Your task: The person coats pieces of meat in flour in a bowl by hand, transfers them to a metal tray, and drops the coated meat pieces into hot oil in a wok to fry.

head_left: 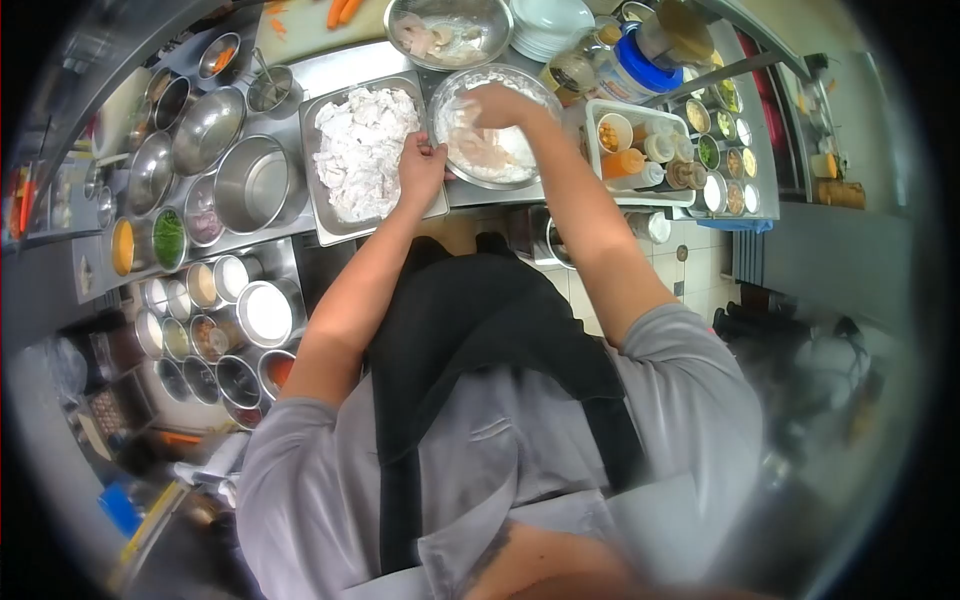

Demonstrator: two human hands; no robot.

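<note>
A steel mixing bowl (545, 92) in the head view holds white flour and pale, coated pieces. My right hand (492, 106) reaches down into this bowl; its fingers are blurred and partly lost in the flour. At the bowl's near left rim, my left hand (423, 165) is closed with curled fingers, gripping the edge where bowl and tray meet. Left of it lies a rectangular steel tray (330, 232) heaped with white floured pieces (365, 150). Directly behind, a second steel bowl (400, 12) contains pale raw pieces that look like meat.
Left of the tray stand a steel pot (254, 184) and several bowls, one with chopped greens (168, 238). To the right, a white bin (640, 196) holds sauce bottles. A blue-lidded tub (645, 65) and stacked white plates (552, 25) are behind. A cutting board (345, 32) carries carrots.
</note>
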